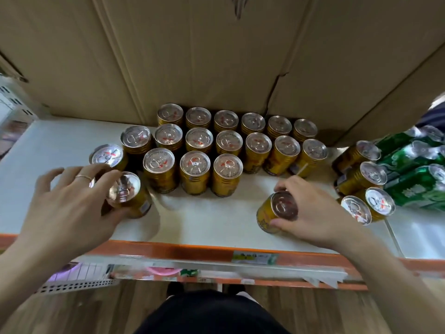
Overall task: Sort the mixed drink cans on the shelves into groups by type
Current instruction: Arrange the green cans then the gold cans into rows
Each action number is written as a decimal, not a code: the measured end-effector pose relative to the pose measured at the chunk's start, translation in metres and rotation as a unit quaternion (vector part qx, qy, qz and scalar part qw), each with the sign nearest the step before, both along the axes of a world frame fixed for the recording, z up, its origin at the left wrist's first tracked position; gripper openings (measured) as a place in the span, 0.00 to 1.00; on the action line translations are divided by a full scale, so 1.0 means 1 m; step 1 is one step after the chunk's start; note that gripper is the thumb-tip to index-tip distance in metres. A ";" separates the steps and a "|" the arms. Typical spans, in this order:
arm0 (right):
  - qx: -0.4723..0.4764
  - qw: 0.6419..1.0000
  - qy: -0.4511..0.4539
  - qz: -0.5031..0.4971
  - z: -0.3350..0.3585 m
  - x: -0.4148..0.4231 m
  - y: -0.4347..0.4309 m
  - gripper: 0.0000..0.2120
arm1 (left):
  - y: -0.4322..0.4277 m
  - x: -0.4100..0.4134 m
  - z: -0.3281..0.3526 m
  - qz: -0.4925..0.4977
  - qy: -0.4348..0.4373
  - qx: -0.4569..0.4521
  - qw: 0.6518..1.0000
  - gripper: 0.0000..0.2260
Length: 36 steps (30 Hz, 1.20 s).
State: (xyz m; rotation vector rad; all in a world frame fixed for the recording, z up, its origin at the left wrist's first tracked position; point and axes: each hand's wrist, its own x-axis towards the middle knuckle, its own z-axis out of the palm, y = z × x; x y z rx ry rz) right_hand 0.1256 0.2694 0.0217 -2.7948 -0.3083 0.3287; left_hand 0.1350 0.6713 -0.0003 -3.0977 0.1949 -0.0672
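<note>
Several gold cans with silver lids [195,162] stand in rows on the white shelf [212,220], against a cardboard box. My left hand [69,198] grips one gold can [126,192] at the left end of the front row, tilted slightly. My right hand [313,213] holds another gold can [277,210] by its rim, apart from the rows, near the shelf's front. At the right stand more gold cans [372,175] next to a group of green cans [414,169].
Large cardboard boxes [192,56] close off the back of the shelf. An orange rail with a price label [255,257] runs along the front edge. A thin wooden stick [302,169] pokes up by my right hand. Lower shelf goods show below.
</note>
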 end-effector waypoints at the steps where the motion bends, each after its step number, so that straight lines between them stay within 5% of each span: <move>1: 0.017 1.000 -0.008 0.001 0.000 0.001 -0.002 0.30 | 0.000 0.001 0.000 0.007 0.008 -0.003 1.000 0.34; 6: 0.076 0.995 -0.070 -0.008 -0.002 0.021 0.001 0.27 | -0.022 -0.012 0.008 0.001 -0.071 -0.038 0.997 0.25; 11: 0.106 0.991 -0.075 -0.036 -0.006 0.054 0.015 0.22 | -0.035 -0.014 0.002 0.024 -0.053 -0.037 0.998 0.23; 20: 0.063 0.995 -0.083 0.008 -0.013 0.050 0.005 0.15 | -0.058 -0.027 -0.011 -0.009 -0.100 -0.149 0.984 0.15; 30: -0.025 0.994 -0.089 0.058 0.004 0.019 -0.055 0.30 | -0.161 -0.027 0.013 -0.111 -0.042 -0.219 0.968 0.17; 36: -0.115 0.993 -0.006 0.028 0.016 -0.003 -0.111 0.33 | -0.240 -0.010 0.038 -0.170 -0.036 -0.247 0.953 0.17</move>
